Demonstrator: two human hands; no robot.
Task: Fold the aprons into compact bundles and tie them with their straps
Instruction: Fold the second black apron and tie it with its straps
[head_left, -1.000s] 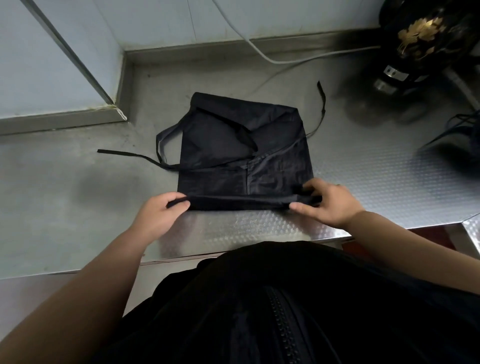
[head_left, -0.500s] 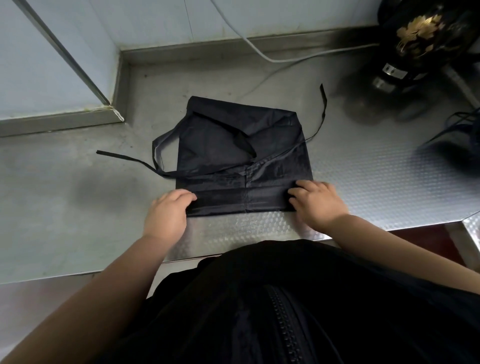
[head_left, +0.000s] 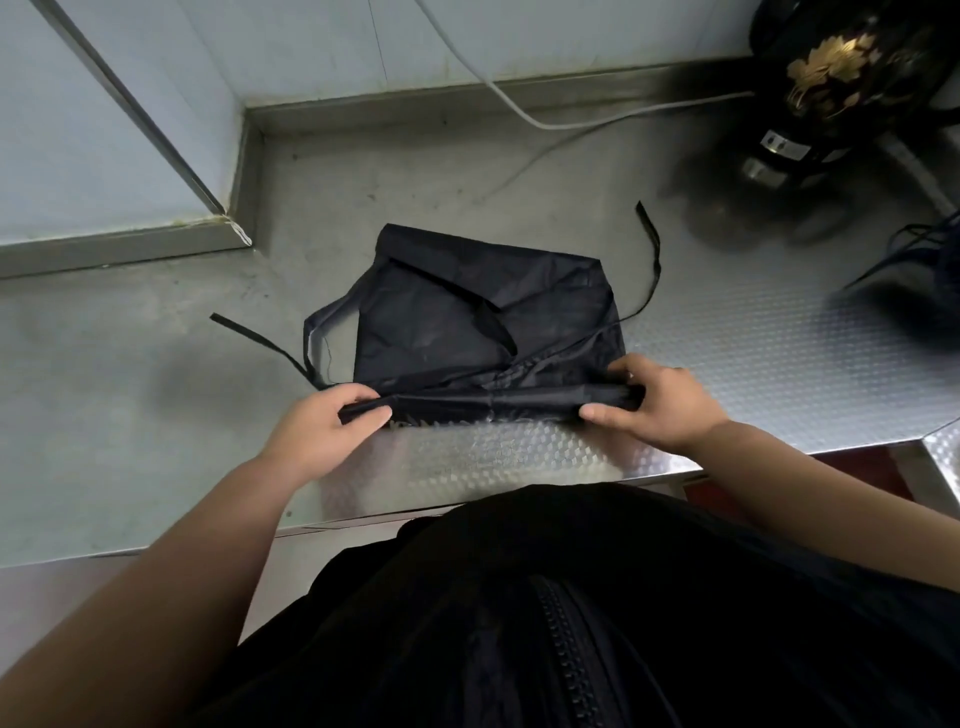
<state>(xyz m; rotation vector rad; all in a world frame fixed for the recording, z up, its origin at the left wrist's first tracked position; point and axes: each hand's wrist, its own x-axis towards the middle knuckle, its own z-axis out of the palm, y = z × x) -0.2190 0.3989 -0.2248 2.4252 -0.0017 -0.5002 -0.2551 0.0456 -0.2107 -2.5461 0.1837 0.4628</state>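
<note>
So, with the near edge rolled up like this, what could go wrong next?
The left strap and neck loop lie close to the roll, so they may get wound in, leaving little to tie with. The left hand and right hand pinch only the roll's ends, so its middle could slacken.

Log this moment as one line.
apron: near edge rolled | left hand: grips rolled edge | right hand: grips rolled edge | straps: untied

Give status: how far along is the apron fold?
Done: apron folded to a rough square on the counter. In hand: left hand and right hand grip its rolled near edge. Left: roll the rest and tie; both straps lie loose.
</note>
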